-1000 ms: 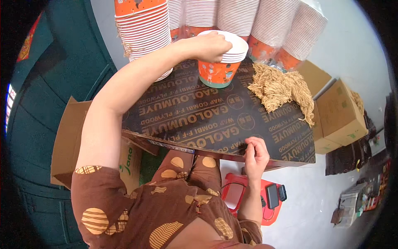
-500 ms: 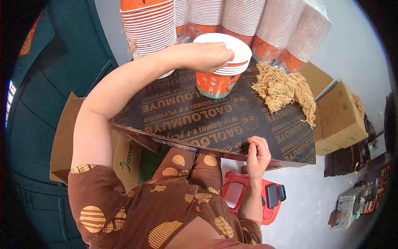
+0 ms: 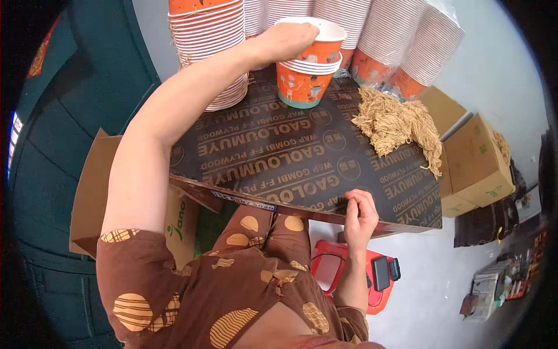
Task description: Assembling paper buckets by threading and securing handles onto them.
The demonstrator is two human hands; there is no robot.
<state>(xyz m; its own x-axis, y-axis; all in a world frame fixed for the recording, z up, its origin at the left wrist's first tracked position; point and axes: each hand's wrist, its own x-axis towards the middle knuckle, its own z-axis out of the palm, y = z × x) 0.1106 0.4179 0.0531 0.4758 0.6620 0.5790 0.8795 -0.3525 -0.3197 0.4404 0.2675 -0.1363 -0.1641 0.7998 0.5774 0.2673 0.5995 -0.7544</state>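
My left hand (image 3: 289, 41) reaches across to the far side and is closed on the rim of an orange paper cup (image 3: 329, 50) with a white inside. That cup sits partly raised out of a short stack of matching cups (image 3: 301, 87), which stands upright on the dark printed board (image 3: 256, 142). At the board's near edge rests my right hand (image 3: 361, 220), its fingers curled and pressed together; whatever they hold, if anything, is too small to make out. A bundle of tan cords (image 3: 398, 123) lies on the board's right part.
A tall stack of orange cups (image 3: 209, 46) with tan cords at its side stands far left on the board. Plastic-wrapped cup stacks (image 3: 390, 35) line the back. Cardboard boxes (image 3: 479, 163) sit to the right. A red stool (image 3: 381, 296) bearing a black device (image 3: 381, 273) is below.
The cup stack has moved away from me, toward the back. My left hand has raised the top cup partly out of it. The right hand has stayed nearly still.
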